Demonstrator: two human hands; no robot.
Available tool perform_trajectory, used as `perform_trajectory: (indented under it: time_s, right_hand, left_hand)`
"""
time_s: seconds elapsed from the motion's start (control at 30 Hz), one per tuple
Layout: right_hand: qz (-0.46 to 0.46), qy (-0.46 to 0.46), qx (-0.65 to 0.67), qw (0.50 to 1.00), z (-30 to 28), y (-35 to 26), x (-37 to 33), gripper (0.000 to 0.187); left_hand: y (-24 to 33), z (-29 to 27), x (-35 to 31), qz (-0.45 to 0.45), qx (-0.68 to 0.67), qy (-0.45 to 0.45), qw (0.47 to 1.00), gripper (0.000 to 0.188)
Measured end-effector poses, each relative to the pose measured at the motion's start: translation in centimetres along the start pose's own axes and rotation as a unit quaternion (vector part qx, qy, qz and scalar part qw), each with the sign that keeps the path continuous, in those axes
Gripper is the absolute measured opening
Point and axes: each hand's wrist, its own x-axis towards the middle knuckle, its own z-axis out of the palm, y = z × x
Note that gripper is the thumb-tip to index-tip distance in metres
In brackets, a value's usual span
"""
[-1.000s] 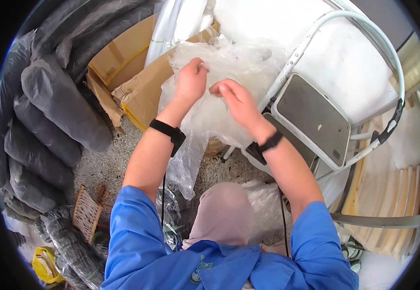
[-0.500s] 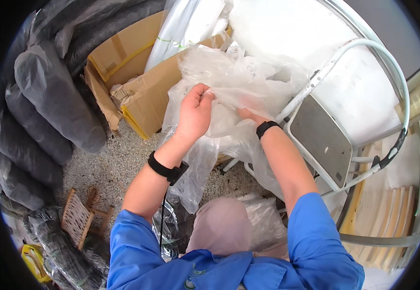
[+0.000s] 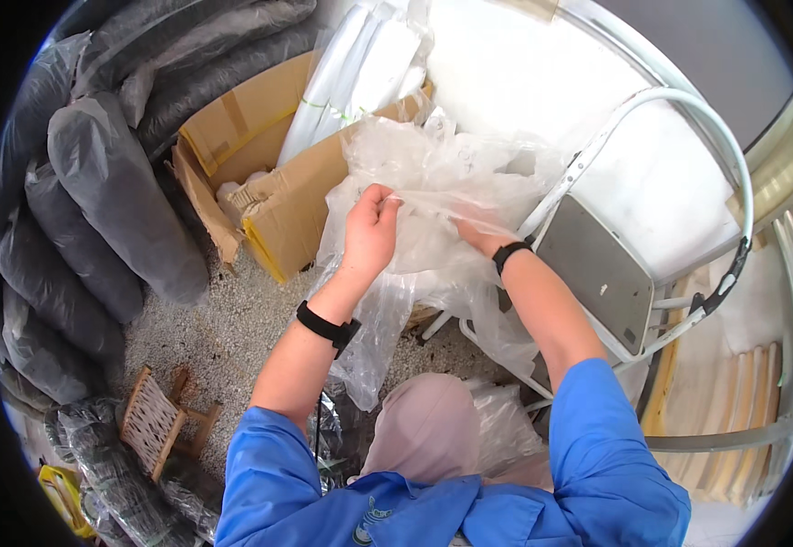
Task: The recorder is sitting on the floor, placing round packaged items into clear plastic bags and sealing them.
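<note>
A large, crumpled sheet or bag of clear plastic hangs in front of me, draped over a heap of more translucent plastic. My left hand is closed, pinching an edge of the plastic bag between thumb and fingers. To its right, my right hand reaches behind or into a layer of the same plastic. That layer veils its fingers, so whether they grip anything does not show. Both wrists wear black bands.
An open cardboard box holding white rolls stands behind my left hand. Dark wrapped rolls line the left side. On the right is a step stool with a curved rail. A small wooden stool sits on the speckled floor.
The whole view has shifted slightly. My left hand keeps its pinch on the plastic, and my right hand remains behind the film with its fingers a little more veiled.
</note>
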Motion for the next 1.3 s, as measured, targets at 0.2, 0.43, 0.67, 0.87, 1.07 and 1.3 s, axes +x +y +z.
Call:
perform_trajectory:
  time_s: [0.2, 0.43, 0.67, 0.87, 1.07, 1.3]
  right_hand:
    - [-0.062, -0.048, -0.177, 0.981, -7.5, -3.6, -3.9, 0.020]
    - [-0.147, 0.105, -0.132, 0.975, -13.0, -4.3, -11.6, 0.009]
    - [-0.235, 0.339, -0.079, 0.907, -27.5, -12.7, -35.9, 0.017]
    - [-0.134, 0.164, 0.241, 0.947, -24.1, -17.0, -56.0, 0.026]
    - [0.191, 0.219, 0.522, 0.802, -12.2, -17.7, -63.3, 0.110]
    - [0.312, 0.415, 0.673, 0.527, -8.1, -21.1, -74.3, 0.081]
  left_hand:
    - [1.0, -0.3, -0.3, -0.014, -0.008, -0.006, 1.000, 0.009]
    - [8.3, -0.5, -7.7, 0.260, 0.163, 0.010, 0.952, 0.015]
    - [11.8, 4.5, -19.7, -0.402, -0.476, -0.361, 0.694, 0.081]
    - [16.1, 11.0, -25.4, -0.493, -0.521, -0.298, 0.629, 0.081]
    - [22.6, 16.7, -40.5, -0.350, -0.347, -0.482, 0.724, 0.068]
    - [25.2, 18.4, -48.3, 0.211, -0.133, -0.565, 0.786, 0.037]
